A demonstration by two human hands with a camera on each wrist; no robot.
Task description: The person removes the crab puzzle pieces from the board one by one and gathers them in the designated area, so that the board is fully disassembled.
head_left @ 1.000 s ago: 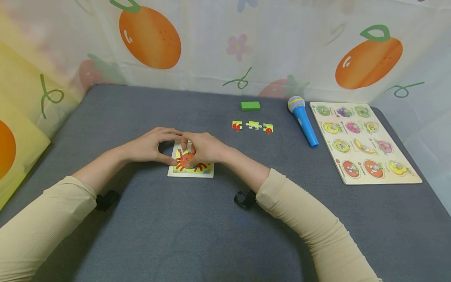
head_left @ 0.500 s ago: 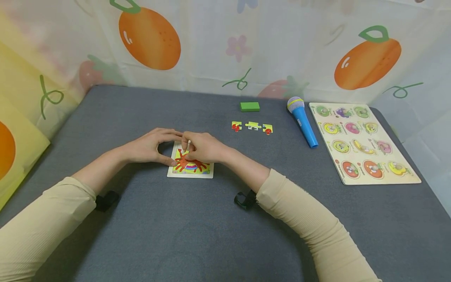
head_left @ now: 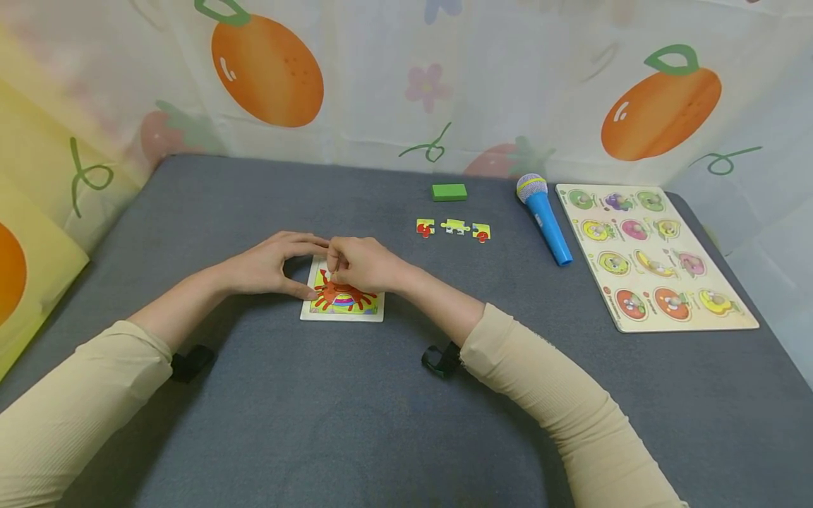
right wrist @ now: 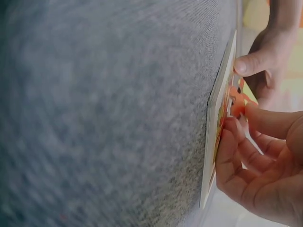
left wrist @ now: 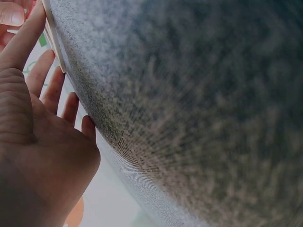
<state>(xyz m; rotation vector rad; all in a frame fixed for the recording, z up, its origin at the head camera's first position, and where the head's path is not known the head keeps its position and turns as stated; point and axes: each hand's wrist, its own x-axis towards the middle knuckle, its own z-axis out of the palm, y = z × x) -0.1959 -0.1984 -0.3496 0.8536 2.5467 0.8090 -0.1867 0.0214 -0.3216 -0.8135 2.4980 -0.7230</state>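
A small crab jigsaw puzzle in a pale frame lies flat on the grey table. My left hand rests at its left side, thumb on the left border and fingers reaching toward the far edge. In the left wrist view, the left hand's fingers are fairly straight. My right hand is over the puzzle's upper part. Between its thumb and fingers it pinches an orange-and-red puzzle piece, tilted up from the board in the right wrist view. The hands hide much of the puzzle's far half.
Several items lie behind: three loose jigsaw pieces in a row, a green block, and a blue toy microphone. A fruit puzzle board lies at the right. A printed curtain hangs behind the table.
My right thumb has moved up the puzzle toward the fingers, uncovering the crab's rainbow-striped belly. My left hand stays in place.
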